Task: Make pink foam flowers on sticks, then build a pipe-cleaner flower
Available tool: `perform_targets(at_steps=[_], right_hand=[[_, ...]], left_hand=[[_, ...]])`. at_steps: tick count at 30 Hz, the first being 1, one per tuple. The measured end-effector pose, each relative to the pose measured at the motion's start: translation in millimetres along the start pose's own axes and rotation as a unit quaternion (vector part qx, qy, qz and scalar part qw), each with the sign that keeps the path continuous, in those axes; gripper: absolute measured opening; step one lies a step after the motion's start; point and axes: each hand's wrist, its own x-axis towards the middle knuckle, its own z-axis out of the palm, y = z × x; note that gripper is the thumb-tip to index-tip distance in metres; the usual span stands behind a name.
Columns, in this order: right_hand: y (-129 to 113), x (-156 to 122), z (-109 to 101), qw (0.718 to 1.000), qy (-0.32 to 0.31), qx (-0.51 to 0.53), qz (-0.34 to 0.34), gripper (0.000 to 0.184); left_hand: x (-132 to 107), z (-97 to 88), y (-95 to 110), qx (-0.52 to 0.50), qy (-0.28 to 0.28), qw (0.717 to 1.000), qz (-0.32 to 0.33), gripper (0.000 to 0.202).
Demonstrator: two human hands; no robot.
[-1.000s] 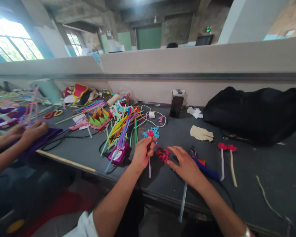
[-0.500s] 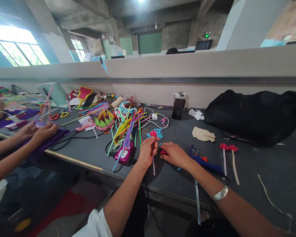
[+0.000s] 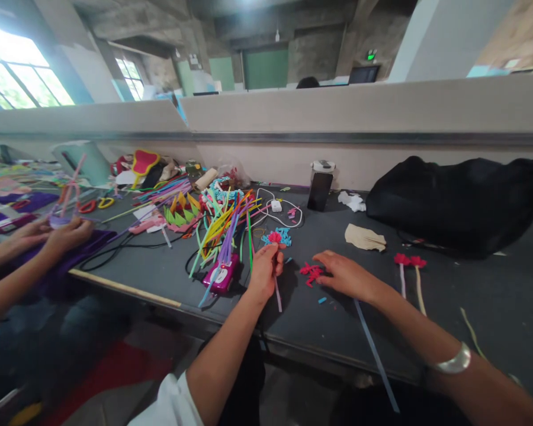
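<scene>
My left hand point(image 3: 263, 275) is closed in a pinch around an artificial flower with a ruffled pink-red head point(image 3: 274, 237) and a thin lilac stem point(image 3: 278, 297) hanging below the fingers. To the right, my right hand point(image 3: 344, 275) hovers low over the table with its fingers apart, reaching left beside a small heap of red petal-like pieces point(image 3: 311, 272). I cannot tell whether its fingertips touch them. A translucent strip point(image 3: 376, 358) sticks out from under my right forearm past the table edge; its upper end is hidden.
Two finished-looking red flowers point(image 3: 409, 260) lie right. Light blue pieces point(image 3: 285, 236) sit behind my left hand. Colourful stems point(image 3: 224, 236) rest on a purple-pink box point(image 3: 221, 275). A phone point(image 3: 320, 190), beige cloth point(image 3: 365, 238) and black bag point(image 3: 457, 207) stand behind. A co-worker's hands point(image 3: 57, 234) work left.
My right hand has moved right and opened off the red pieces, which now show. The blue tool beside it is now covered by my arm, and the translucent strip has swung right.
</scene>
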Motion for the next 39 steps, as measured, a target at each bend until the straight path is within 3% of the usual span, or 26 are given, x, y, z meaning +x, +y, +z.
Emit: perform_targets(at_steps=[4, 7, 10, 18, 23, 32, 35, 39], right_hand=[[-1.3, -2.5, 10.8, 0.999, -0.014, 0.012, 0.032, 0.062], [-3.3, 4.4, 16.5, 0.999, -0.015, 0.025, 0.028, 0.070], [-5.6, 12.7, 18.3, 0.999, -0.011, 0.035, 0.017, 0.061], [-12.9, 30.2, 32.0, 0.998, 0.025, 0.045, -0.022, 0.014], [-0.8, 44.8, 33.1, 0.999, 0.039, 0.030, -0.017, 0.017], [51.4, 74.2, 1.9, 0.995, 0.066, -0.017, 0.066, 0.011], [44.7, 63.2, -1.6, 0.996, 0.073, -0.016, 0.057, 0.026], [16.3, 35.3, 4.4, 0.999, 0.049, 0.007, 0.016, 0.027]], left_hand=[[0.1, 0.1, -1.6, -0.004, 0.001, 1.000, 0.002, 0.031], [0.1, -0.4, -3.2, -0.005, 0.002, 1.000, 0.000, 0.030], [0.4, -1.2, -4.5, -0.007, 0.003, 1.000, 0.001, 0.031], [-0.1, -2.4, -7.1, -0.012, 0.002, 1.000, 0.001, 0.032], [-3.1, -0.9, -6.0, -0.020, -0.014, 1.000, -0.001, 0.030], [-5.4, 2.3, -6.7, -0.041, -0.067, 0.997, 0.003, 0.027], [-3.7, 0.9, -8.2, -0.042, -0.064, 0.997, -0.002, 0.027], [-1.8, -1.5, -10.3, -0.039, -0.055, 0.998, -0.003, 0.026]])
